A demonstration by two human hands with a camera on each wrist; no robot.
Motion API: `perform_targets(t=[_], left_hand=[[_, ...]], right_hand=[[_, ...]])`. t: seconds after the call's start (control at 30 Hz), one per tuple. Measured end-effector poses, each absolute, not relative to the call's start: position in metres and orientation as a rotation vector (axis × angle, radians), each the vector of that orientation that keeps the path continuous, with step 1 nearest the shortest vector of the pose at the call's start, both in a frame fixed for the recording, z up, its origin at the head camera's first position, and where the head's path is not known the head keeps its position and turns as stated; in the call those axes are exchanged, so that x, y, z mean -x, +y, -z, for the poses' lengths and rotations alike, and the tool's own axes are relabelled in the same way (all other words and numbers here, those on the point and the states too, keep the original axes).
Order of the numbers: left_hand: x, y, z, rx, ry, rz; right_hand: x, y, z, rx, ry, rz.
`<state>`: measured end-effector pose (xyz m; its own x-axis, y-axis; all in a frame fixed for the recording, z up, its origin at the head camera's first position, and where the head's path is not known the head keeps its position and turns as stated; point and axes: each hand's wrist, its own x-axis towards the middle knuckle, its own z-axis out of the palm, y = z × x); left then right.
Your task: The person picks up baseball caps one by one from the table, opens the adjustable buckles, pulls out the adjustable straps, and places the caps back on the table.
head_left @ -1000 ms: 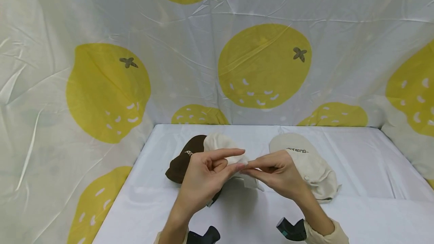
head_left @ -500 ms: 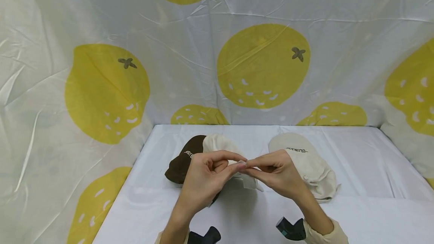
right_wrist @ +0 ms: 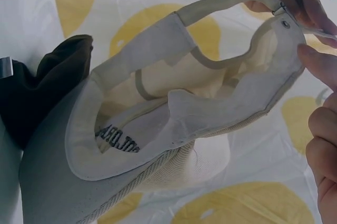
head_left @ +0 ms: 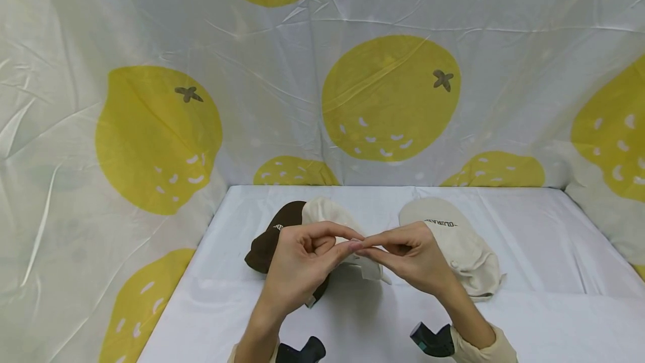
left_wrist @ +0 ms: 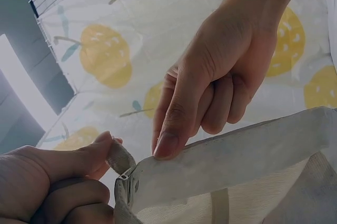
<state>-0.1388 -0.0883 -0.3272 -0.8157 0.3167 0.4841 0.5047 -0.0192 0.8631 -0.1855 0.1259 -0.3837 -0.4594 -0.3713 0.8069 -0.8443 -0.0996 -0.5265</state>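
A cream baseball cap is held up in front of me, its back toward me and partly hidden by both hands. My left hand pinches the loose end of the cap's strap between thumb and index finger, its other fingers curled. Just beside that, a small metal buckle shows. My right hand pinches the inner band of the cap close to the buckle, thumb against index finger. In the right wrist view the cap's hollow inside opens toward the camera, with dark stitched lettering in it.
A dark brown cap lies on the white-covered table, overlapped by the cream cap. Another cream cap with dark lettering lies at the right. A lemon-patterned curtain hangs behind. A black wrist camera sits below the right hand.
My left index finger, straight and lifted off a second ago, has come down onto the thumb and strap end. The fingertips of both hands now meet; the right hand hardly moves.
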Motion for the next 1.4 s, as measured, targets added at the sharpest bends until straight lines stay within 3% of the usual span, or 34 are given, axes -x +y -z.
perform_targets(t=[0.5, 1.03, 1.4], left_hand=[[0.1364, -0.085, 0.3245, 0.825, -2.199, 1.907], [0.1415, -0.0881, 0.3311, 0.977, -2.006, 1.824], [0.1431, -0.0875, 0.33, 0.781, -1.962, 1.882]], right_hand=[[0.1828, 0.1266, 0.3815, -1.259, -1.833, -1.535], [0.1831, 0.126, 0.3815, -1.3, -1.809, -1.592], [0.1788, 0.1253, 0.379, -1.194, -1.882, -1.625]])
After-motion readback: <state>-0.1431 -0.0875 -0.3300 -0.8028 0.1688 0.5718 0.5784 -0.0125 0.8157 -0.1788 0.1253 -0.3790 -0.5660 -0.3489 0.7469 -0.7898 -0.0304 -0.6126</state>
